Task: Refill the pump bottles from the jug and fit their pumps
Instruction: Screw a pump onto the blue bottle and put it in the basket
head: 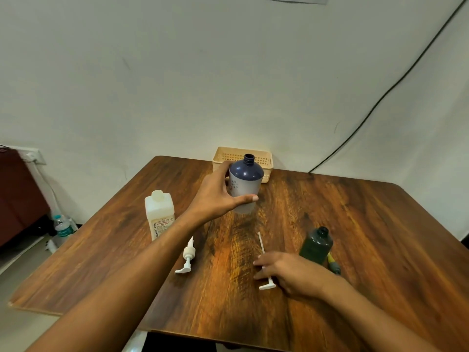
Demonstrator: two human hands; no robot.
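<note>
The right hand (291, 274), nearest, curls its fingers over one white pump (267, 285) lying on the surface (355, 224). A second pump (189, 255) lies to the left, and one green bottle (317, 246) (neck open) stands on the right. Farther left stands one white jug (158, 215). The left hand (215, 196) grips one blue bottle (247, 181), also uncapped, before one basket (228, 156).

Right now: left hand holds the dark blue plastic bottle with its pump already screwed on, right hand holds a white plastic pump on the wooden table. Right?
Not quite. The dark blue plastic bottle has no pump: the head view shows its threaded neck open. The rest stands: left hand holds it, right hand holds a white plastic pump on the wooden table.
</note>
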